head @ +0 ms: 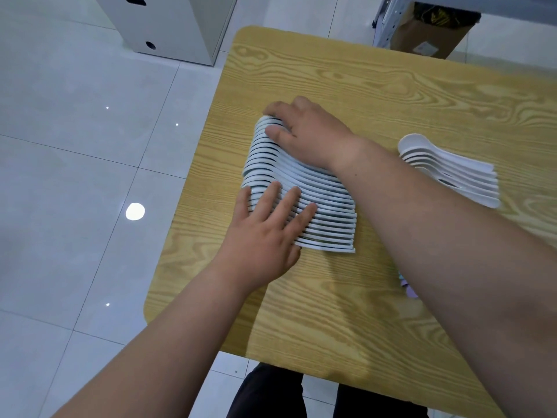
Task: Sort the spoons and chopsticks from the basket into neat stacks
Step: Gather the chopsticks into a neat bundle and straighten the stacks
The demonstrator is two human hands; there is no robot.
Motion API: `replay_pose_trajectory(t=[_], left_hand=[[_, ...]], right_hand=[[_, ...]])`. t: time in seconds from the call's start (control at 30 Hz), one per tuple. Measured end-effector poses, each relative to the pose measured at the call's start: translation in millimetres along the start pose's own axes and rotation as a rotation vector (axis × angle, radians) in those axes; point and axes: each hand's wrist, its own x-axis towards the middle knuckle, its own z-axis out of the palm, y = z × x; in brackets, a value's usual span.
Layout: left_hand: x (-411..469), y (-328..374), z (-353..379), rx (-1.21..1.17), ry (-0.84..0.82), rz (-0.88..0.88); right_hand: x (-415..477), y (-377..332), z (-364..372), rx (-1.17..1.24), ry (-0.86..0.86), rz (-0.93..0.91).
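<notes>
A long row of several nested white spoons [319, 206] lies near the left edge of the wooden table [346, 79], bowls to the left and handles to the right. My left hand [268, 227] rests flat on the near end of the row with straight fingers. My right hand [304, 132] lies over the far end, fingers draped on the last spoon bowls. A second, shorter stack of white spoons [452, 170] lies to the right, partly hidden behind my right forearm. No basket or chopsticks are in view.
A small purple and teal object [407, 286] peeks out from under my right forearm. A white cabinet [168, 22] stands on the tiled floor beyond the table's left corner. A cardboard box [428, 37] sits past the far edge.
</notes>
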Motion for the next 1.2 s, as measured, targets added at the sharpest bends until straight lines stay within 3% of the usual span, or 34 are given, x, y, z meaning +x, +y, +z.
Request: replay_pose_trajectory(t=[0.53, 0.77, 1.2], left_hand=[[7.3, -39.0, 16.0, -0.06, 0.12, 0.175], [11.6, -37.0, 15.7, -0.071, 0.113, 0.161], [9.0, -41.4, 14.6, -0.129, 0.122, 0.121]], right_hand=[[-9.7, 23.8, 17.1, 0.024, 0.162, -0.008], [-1.2, -0.7, 20.5, 0.024, 0.123, 0.079], [-1.3, 6.3, 21.4, -0.034, 0.138, -0.013]])
